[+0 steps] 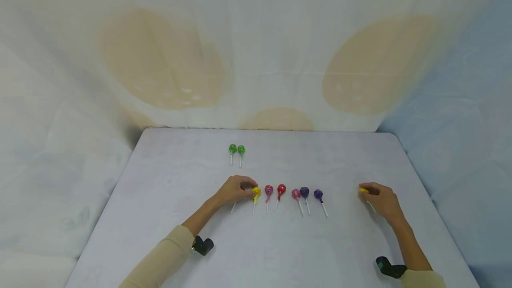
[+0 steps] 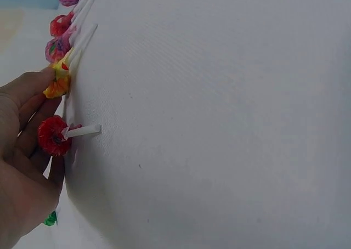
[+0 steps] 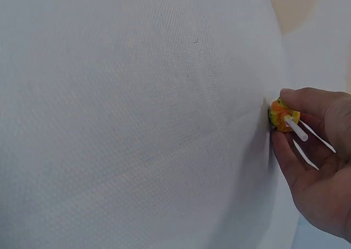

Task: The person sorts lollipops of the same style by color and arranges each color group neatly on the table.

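This looks like a staged recording booth rather than a home: a plain white table [image 1: 160,181] stands alone, closed in behind and on both sides by a hung cloth backdrop [image 1: 256,57] with pale beige blotches.

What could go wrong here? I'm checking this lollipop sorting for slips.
The left hand holds a red lollipop right beside the yellow lollipop, so it could knock the row askew. The right hand pinches another yellow lollipop by fingertips only, so that grip may slip.
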